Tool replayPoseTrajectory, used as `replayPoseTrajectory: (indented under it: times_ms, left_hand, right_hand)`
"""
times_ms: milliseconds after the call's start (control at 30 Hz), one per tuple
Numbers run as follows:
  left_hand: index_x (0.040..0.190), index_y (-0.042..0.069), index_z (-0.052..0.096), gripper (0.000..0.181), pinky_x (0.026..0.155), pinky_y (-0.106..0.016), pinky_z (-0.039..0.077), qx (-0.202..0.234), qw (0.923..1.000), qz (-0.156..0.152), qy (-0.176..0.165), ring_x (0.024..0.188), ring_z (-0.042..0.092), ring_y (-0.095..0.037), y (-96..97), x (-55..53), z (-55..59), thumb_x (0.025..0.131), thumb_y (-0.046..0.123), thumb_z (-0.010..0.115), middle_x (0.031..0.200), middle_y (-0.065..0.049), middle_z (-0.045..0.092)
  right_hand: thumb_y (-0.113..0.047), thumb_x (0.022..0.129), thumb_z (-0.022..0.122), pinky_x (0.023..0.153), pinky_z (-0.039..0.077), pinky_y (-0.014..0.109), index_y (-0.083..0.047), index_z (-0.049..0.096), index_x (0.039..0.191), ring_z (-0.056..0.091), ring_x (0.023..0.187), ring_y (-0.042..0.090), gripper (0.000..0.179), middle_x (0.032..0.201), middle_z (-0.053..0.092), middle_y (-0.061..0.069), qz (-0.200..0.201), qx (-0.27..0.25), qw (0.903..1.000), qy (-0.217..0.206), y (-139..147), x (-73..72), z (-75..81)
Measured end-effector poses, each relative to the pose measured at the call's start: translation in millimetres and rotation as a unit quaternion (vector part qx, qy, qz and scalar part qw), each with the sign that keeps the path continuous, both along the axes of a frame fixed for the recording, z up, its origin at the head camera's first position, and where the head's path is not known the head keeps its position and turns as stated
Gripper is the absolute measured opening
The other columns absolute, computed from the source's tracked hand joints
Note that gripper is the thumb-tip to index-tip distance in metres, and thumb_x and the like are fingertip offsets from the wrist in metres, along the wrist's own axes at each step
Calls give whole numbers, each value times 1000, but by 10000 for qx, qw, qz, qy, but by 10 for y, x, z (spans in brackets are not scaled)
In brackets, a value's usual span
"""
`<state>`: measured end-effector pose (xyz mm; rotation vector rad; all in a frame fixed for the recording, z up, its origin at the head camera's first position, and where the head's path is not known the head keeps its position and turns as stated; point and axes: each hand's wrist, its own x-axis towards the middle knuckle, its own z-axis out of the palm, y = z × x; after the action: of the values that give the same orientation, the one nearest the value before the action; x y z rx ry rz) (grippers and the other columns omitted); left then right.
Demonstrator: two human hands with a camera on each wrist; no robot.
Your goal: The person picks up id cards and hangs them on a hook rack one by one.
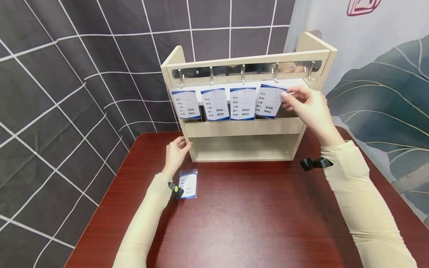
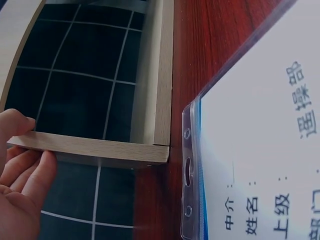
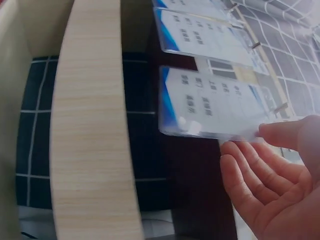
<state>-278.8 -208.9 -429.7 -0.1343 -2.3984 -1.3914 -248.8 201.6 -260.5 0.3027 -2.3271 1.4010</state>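
My right hand (image 1: 310, 106) pinches the right edge of a clear-sleeved ID badge (image 1: 269, 99), with the thumb in front and fingers behind. This badge hangs slightly tilted below the fourth hook (image 1: 276, 70) of a pale wooden rack (image 1: 241, 128). In the right wrist view the thumb lies at the corner of the badge (image 3: 212, 105). Low on the rack's left side, my left hand (image 1: 175, 154) grips the side panel (image 2: 90, 143), thumb on one face and fingers on the other. Three more badges (image 1: 216, 104) hang in a row to the left.
Another ID badge (image 1: 188, 184) lies flat on the red-brown table (image 1: 241, 216), partly behind the left wrist's camera. A fifth hook (image 1: 311, 70) at the rack's right end bears no badge. Dark grid-patterned cloth (image 1: 110, 89) stands behind and to the left.
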Motion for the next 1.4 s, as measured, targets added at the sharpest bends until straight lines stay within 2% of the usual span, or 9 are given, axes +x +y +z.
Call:
replayPoseTrajectory:
  times_ms: [233,333,467,733,833,967,1100,1267,1400]
  left_hand:
    - [119,-6,68,34,91,-41,58,125,9998,-76,-125,108,70,-33,-25,10,-3,92,14,75,113,-23,71]
    - [119,-7,68,34,91,-41,58,133,9997,-122,-163,108,70,-33,-37,4,-6,91,12,74,113,-23,71]
    - [120,-7,68,34,91,-41,57,94,9997,-145,-146,109,69,-33,-54,-12,-1,91,11,74,113,-23,71]
    - [119,-7,68,35,91,-42,58,57,9997,-217,-133,109,70,-32,-54,-16,35,92,14,75,112,-23,72]
    - [119,-6,68,34,91,-41,58,75,9997,-202,-133,109,69,-32,-46,-18,28,92,13,74,112,-23,72]
    - [120,-7,68,35,92,-41,57,117,9997,-174,-159,110,69,-33,-31,-9,33,92,13,74,113,-24,71]
    - [120,-7,67,36,92,-41,57,121,9997,-149,-168,110,69,-33,-24,-11,28,92,14,75,114,-24,71]
    - [120,-8,67,37,91,-40,58,159,9995,-216,-143,109,69,-33,-22,-15,17,92,15,75,113,-24,71]
    - [119,-7,68,36,90,-41,58,161,9996,-184,-159,108,70,-33,-35,-22,-1,91,14,75,112,-24,72]
  right_hand:
    - [-31,98,68,69,58,16,2,65,124,68,75,-3,41,99,74,4,-51,46,9998,-171,-2,74,-247]
    - [-33,98,67,69,58,17,0,67,121,70,75,3,40,99,74,9,-89,140,9995,-269,-21,115,-377]
    - [-31,100,65,65,54,16,1,71,113,70,75,15,35,93,74,17,230,639,9969,-402,-97,139,-607]
    - [-31,99,66,66,51,24,-9,75,108,68,78,19,26,87,74,10,752,1202,9871,-743,-426,125,-1117]
    - [-30,98,68,64,51,26,-11,76,107,66,74,16,22,83,73,6,947,1153,9866,-660,-588,126,-1246]
    - [-29,97,69,66,53,26,-12,77,109,67,76,13,22,93,75,3,1237,1019,9852,-604,-796,135,-1407]
    - [-29,97,69,79,59,33,-12,76,115,71,91,16,25,110,75,2,1701,1044,9766,-806,-960,154,-1553]
    - [-29,97,69,104,49,40,-10,74,121,62,121,19,31,122,71,1,2325,1396,9581,-918,-1099,177,-1711]
    - [-28,97,69,108,46,39,-9,71,125,59,125,17,34,125,70,0,2752,1746,9421,-794,-1199,178,-1824]
